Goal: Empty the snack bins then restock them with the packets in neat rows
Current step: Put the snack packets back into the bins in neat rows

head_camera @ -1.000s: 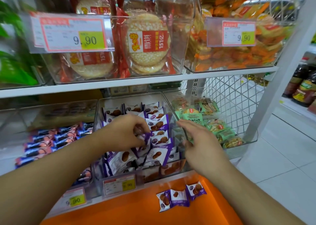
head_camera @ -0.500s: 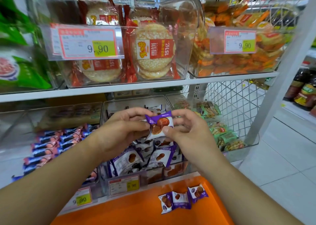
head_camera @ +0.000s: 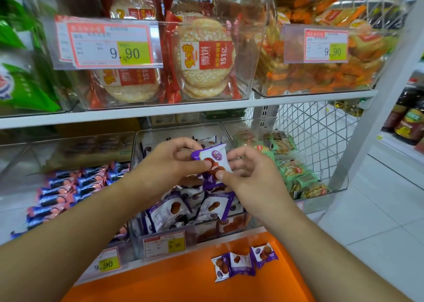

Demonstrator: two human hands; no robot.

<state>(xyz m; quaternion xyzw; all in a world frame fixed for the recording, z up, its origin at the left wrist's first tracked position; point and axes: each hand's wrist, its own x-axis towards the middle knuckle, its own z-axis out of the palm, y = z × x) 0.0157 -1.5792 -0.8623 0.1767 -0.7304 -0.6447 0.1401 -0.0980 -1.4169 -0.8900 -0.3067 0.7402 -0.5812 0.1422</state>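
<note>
Both hands hold purple-and-white cookie packets (head_camera: 212,161) above the clear middle bin (head_camera: 137,228) on the lower shelf. My left hand (head_camera: 169,164) pinches them from the left, thumb on the front. From the right my right hand (head_camera: 250,175) pinches them, thumb on the lower edge. Inside the bin lie several more purple packets (head_camera: 195,205) in a loose heap. Three purple packets (head_camera: 243,261) rest in a row on the orange surface (head_camera: 160,281) below the shelf.
A bin of blue-and-pink packets (head_camera: 59,194) sits to the left, a bin of green packets (head_camera: 296,175) to the right. Above, bins hold rice crackers (head_camera: 206,56) and orange snacks (head_camera: 321,77). A white upright (head_camera: 376,109) and tiled floor (head_camera: 378,221) lie right.
My left hand lifted packets out of the bin and my right hand came in to pinch them too. The packets now sit slightly lower and turned between both hands.
</note>
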